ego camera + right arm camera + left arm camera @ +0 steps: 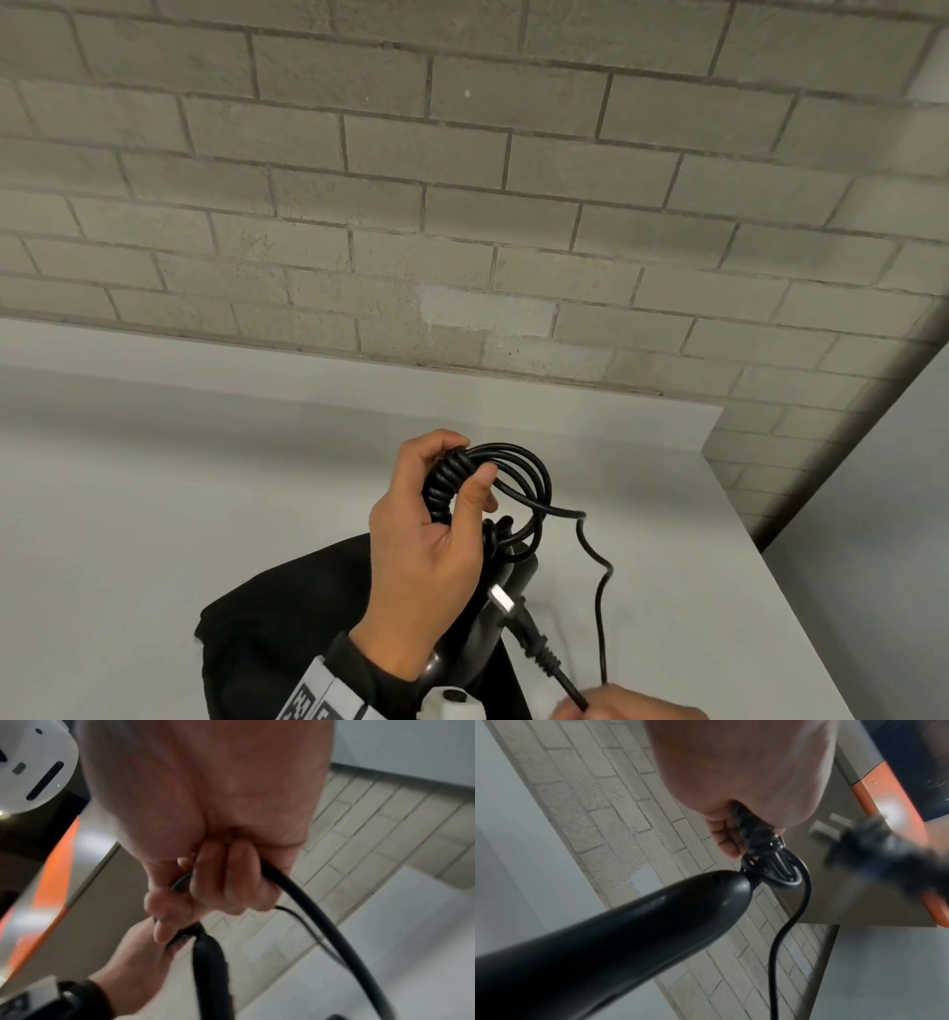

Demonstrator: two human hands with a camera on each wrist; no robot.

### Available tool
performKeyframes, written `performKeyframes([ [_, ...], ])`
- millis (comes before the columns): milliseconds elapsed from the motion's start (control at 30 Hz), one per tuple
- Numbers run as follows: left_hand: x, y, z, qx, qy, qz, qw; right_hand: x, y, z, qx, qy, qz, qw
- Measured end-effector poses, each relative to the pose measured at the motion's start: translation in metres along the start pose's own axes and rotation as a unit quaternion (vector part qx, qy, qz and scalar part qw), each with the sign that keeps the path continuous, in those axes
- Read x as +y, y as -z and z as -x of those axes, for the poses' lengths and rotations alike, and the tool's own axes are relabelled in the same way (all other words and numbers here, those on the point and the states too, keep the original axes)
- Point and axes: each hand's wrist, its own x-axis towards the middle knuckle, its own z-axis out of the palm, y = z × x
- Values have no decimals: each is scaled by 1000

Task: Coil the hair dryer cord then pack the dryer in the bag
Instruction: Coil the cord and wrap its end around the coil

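My left hand (464, 460) grips a bundle of coiled black cord (534, 478) above the table, thumb pressed over the wraps. The black hair dryer (480, 642) sits below that hand, over the black bag (287, 616); its handle (628, 933) meets the cord at my fingers. At the bottom edge my right hand (621, 704) pinches the cord just behind the plug (506, 601), whose metal prongs point up toward the left hand. A loose stretch of cord (598, 606) hangs between the hands. In the right wrist view my fingers (231, 878) curl round the cord (321, 923).
The white table (154, 514) runs to a brick wall (462, 205) behind; its right edge (770, 565) is close to the loose cord. A white camera housing (452, 706) shows near my left wrist.
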Motion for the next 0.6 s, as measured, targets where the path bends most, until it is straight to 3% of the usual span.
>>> performKeyframes([
  [100, -1, 1, -1, 4, 0, -4, 1000, 35, 0, 0, 45, 5, 131, 990],
  [200, 0, -1, 1, -2, 4, -2, 1000, 40, 9, -5, 110, 64, 331, 935],
  [233, 1, -1, 2, -5, 5, -3, 1000, 33, 15, -9, 84, 52, 342, 935],
  [267, 2, -2, 3, -7, 4, -4, 1000, 21, 20, -14, 70, 95, 336, 934],
  [367, 4, -3, 4, -16, 3, -5, 1000, -5, 14, -7, 223, 249, 267, 904],
  [467, 5, -5, 6, -26, 5, -1, 1000, -32, -2, -18, 319, 303, 207, 874],
  [533, 6, -5, 6, -34, 1, -4, 999, -40, 0, -28, 299, 269, 180, 898],
  [600, 6, -5, 7, -34, -1, -1, 999, -42, 8, -38, 226, 264, 206, 915],
])
